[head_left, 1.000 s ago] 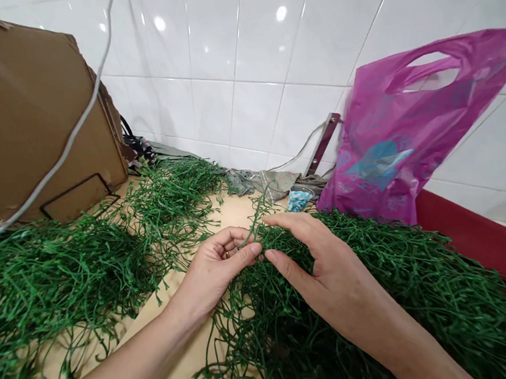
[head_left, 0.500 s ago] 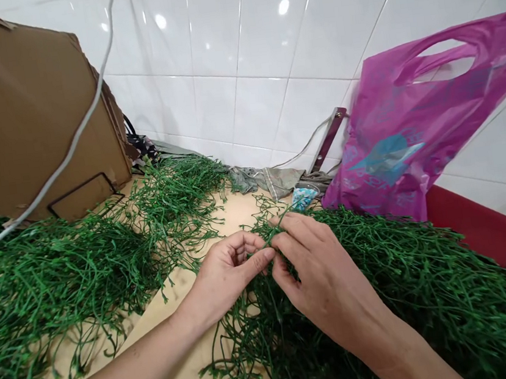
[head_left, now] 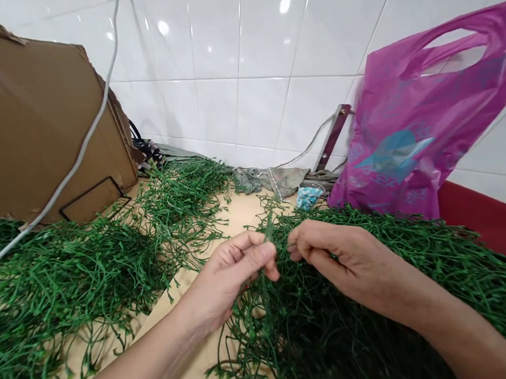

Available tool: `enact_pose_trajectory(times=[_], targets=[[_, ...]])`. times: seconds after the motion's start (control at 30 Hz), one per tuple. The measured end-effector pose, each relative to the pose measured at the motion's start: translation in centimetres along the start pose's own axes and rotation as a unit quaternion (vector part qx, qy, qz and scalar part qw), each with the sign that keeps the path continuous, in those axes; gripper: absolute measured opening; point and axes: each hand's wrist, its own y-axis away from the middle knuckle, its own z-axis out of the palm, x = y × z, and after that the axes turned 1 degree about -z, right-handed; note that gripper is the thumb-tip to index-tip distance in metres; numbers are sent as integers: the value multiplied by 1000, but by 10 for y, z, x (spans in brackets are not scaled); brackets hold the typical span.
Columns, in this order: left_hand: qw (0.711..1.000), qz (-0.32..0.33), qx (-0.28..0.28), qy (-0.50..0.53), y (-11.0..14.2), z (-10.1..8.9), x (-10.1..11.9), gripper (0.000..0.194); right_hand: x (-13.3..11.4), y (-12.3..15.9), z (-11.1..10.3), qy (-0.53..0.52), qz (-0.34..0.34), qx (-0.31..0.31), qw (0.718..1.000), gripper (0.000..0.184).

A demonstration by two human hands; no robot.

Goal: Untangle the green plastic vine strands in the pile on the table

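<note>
Left-hand grip (head_left: 230, 281) pinches an artificial vine stem (head_left: 267, 227) rising upright at twelve o'clock; right-hand grip (head_left: 349, 257), curled closed, sits just beside it at three o'clock.

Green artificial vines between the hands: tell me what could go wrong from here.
The left hand and right hand are working close together in the tangled green artificial vines, so a strand could snag or drag the pile. Sprigs might catch on the magenta plastic bag behind it. The white cord runs low across the greenery and could also tangle.
</note>
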Motion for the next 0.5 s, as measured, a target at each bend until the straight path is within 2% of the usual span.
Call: enact_pose_trajectory(times=[0.1,0.23,0.4,0.5], targets=[[994,-3,65,90,-4,-6,0,25,11,9,-12,98,24,15,995,24],[984,-1,110,141,-8,-10,2,25,9,14,-22,169,-6,102,980,19],[989,20,112,96,-9,-6,4,28,-17,5,-10,97,12,138,986,13],[993,31,92,71,-9,-6,2,25,-24,1,4,62,28,153,986,18]])
